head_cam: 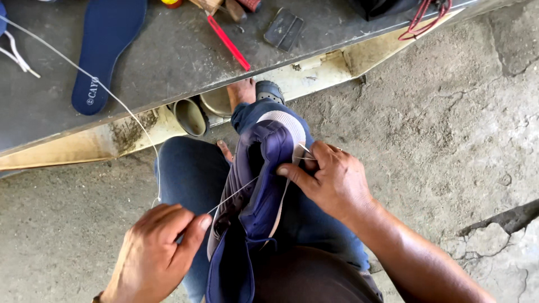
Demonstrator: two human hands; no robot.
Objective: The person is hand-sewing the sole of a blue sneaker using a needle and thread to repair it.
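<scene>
Our right hand (331,179) grips the shoe (264,185) on our lap, thumb pressed on its upper. Our left hand (160,247), just left of the shoe's heel, pinches the thread (233,195) taut. The shoe's toe points away toward the bench (168,62).

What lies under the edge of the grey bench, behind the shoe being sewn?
Under the bench sits a dull metal cup on its side, beside a round tin. A bare foot and the shoe cover the rest.
</scene>
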